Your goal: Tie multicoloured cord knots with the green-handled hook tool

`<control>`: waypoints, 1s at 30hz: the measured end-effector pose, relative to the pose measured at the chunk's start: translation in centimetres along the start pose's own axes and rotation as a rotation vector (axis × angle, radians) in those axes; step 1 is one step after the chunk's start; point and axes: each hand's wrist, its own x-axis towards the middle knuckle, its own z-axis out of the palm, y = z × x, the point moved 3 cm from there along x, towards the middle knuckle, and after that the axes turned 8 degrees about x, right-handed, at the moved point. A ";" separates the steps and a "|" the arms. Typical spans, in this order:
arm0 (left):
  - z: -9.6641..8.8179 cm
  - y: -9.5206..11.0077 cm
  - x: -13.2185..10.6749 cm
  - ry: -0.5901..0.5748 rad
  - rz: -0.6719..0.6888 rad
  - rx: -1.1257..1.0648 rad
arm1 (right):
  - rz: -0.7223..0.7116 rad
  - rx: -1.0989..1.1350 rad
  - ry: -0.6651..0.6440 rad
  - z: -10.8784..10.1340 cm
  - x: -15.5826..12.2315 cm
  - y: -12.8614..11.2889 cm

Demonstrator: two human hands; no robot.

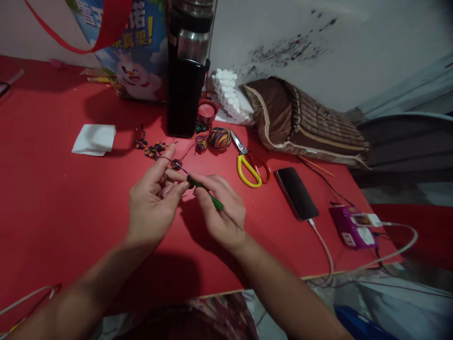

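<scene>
Matt yarn ball, metal scissor blades (shiny)

- Table: red, flat top; reference for all positions below.
- Edge strip: thin, pale, along the near side of the table.
- Wall: off-white to grey, rising behind the table.
- Wall marks: dark speckles and smears, above the right half of the table's rear edge.
- Dark form: rounded, pale-rimmed, beyond the table's right end; type not identifiable.
- Red surface: beyond the table's right end, beneath the dark form.
- Floor area: greyish, below the table's near right edge; detail blurred.
- Lighting: dim, uneven; soft-edged shadows on the table.
</scene>
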 end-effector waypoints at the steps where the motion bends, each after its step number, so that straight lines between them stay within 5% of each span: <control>1: 0.1 -0.1 -0.1 -0.008 -0.014 -0.014 | -0.039 -0.036 0.013 0.1 -0.2 -0.2; 4: 0.2 -0.1 0.1 -0.064 -0.093 -0.145 | 0.000 0.018 0.079 0.4 -0.7 0.1; 13: -0.8 0.7 1.4 -0.275 -0.277 -0.331 | 0.634 0.945 0.089 0.5 0.6 3.4; 21: -0.8 1.6 0.5 -0.471 -0.274 -0.188 | 0.702 1.047 -0.120 -1.6 1.7 4.3; 30: -0.8 1.1 0.3 -0.418 -0.202 -0.105 | 0.633 0.867 -0.127 -3.3 2.1 4.7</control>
